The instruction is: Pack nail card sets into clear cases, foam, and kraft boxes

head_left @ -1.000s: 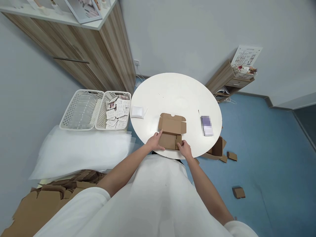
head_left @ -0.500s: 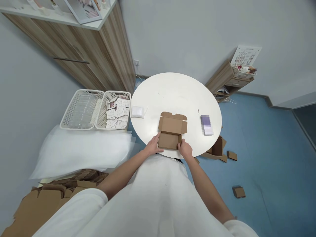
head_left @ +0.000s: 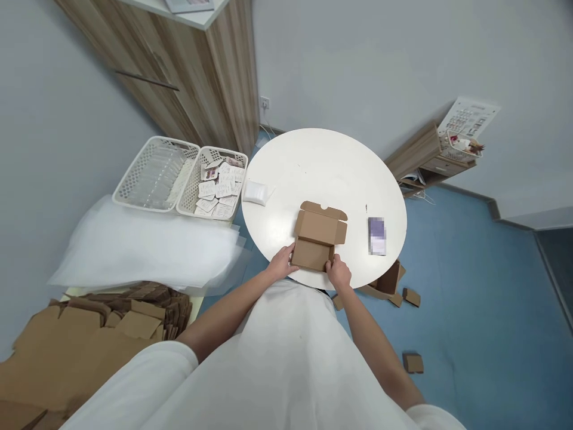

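Observation:
A small brown cardboard box (head_left: 313, 254) sits at the near edge of the round white table (head_left: 322, 173), its lid (head_left: 321, 226) folded open and pointing away from me. My left hand (head_left: 283, 263) grips the box's left side, fingers curled on its wall. My right hand (head_left: 339, 272) grips the right near corner the same way. A small clear plastic bag (head_left: 255, 192) lies at the table's left edge. A purple and white card (head_left: 376, 235) lies at the right.
Two white baskets (head_left: 154, 176) stand left of the table, one with several printed cards (head_left: 218, 190). White foam sheets (head_left: 143, 248) and a pile of flat cardboard blanks (head_left: 89, 334) lie nearer left. Cardboard scraps (head_left: 412, 361) litter the blue floor at right.
The right side flap has been folded in, so the box walls now stand closed. Both hands stay on the box sides. My head has tilted, shifting the view slightly.

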A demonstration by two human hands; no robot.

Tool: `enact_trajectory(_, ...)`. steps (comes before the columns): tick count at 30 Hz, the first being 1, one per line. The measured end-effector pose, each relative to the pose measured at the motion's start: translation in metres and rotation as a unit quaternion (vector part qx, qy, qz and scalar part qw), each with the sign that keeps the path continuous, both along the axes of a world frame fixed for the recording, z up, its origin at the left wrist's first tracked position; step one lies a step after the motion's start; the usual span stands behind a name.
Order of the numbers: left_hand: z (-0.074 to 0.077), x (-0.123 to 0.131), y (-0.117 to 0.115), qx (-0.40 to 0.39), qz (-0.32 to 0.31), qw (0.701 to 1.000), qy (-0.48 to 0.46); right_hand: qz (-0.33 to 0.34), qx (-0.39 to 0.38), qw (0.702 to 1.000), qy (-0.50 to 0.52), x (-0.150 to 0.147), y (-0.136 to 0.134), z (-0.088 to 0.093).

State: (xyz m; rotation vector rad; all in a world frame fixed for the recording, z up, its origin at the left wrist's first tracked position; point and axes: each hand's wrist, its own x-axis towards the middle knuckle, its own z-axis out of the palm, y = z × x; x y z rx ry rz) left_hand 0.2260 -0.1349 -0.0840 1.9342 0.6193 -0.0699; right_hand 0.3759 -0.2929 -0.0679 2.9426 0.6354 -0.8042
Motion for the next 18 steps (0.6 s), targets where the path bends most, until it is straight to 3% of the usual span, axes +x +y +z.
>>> enact_trajectory(3, -0.002, 0.003, -0.006, -0.017, 0.02, 1.0, -0.017, -0.03, 0.045, 0.998, 0.026, 0.009, -0.007, 0.001)
enact_trajectory(6, -0.006, 0.006, -0.014, -0.031, 0.072, 0.997, -0.01, -0.076, 0.158, 0.982, 0.064, 0.013, -0.016, 0.001)
enact_trajectory(11, -0.01, 0.021, -0.024, -0.06, 0.135, 0.989, 0.026, -0.192, 0.32, 0.899, 0.231, 0.018, -0.029, 0.0)
enact_trajectory(18, 0.0, 0.069, -0.029, -0.14, 0.204, 0.969, -0.001, -0.229, 0.472, 0.795, 0.306, 0.055, -0.032, -0.006)
